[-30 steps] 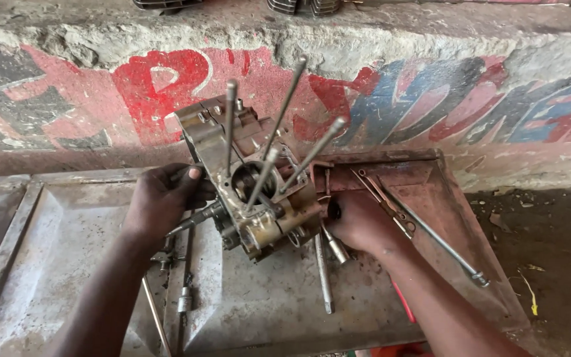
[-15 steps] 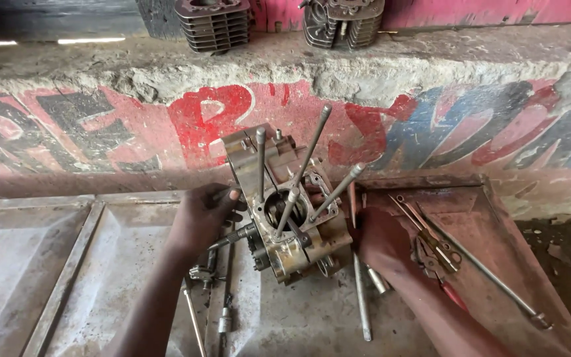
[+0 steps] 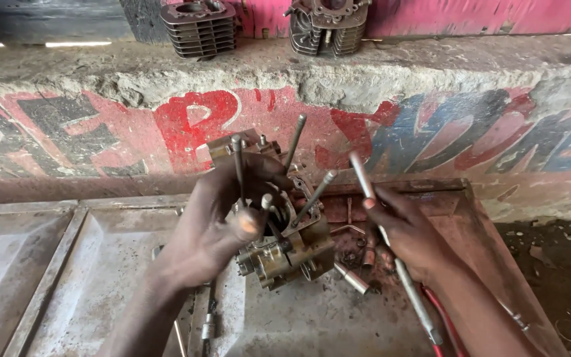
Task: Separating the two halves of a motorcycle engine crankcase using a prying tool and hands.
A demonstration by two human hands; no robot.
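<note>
Gripping a greasy engine crankcase (image 3: 285,244) with left hand (image 3: 216,228), tilted above the metal tray (image 3: 100,264); right hand (image 3: 408,235) clenched around a long stud rod (image 3: 384,231). Probably heavy, rigid, slippery: best held by the casing body, not the protruding studs (image 3: 297,139).

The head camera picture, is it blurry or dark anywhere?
Head view: soft, even daylight with no glare. The engine case and both hands, left and right, look fairly sharp. The long rod is slightly smeared. The top left corner is dark shadow.
</note>
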